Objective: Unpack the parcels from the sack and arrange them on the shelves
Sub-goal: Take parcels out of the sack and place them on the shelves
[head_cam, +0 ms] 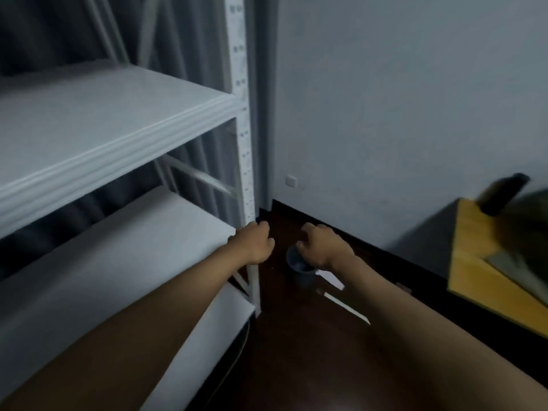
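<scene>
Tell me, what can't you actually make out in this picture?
- Sack and parcels: none in the head view.
- Dark object on the yellow table: motion blur, unidentifiable.
- Grey cup on the floor: partly behind the right hand.
- Left hand: curled, back toward camera.

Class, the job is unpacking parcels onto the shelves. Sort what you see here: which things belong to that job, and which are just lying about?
Belongs to the job:
white shelving unit
upper shelf
lower shelf
left hand, holding nothing
right hand, holding nothing

Just lying about:
small dark bucket on the floor
yellow wooden table
wall socket

No parcels or sack in view.
</scene>
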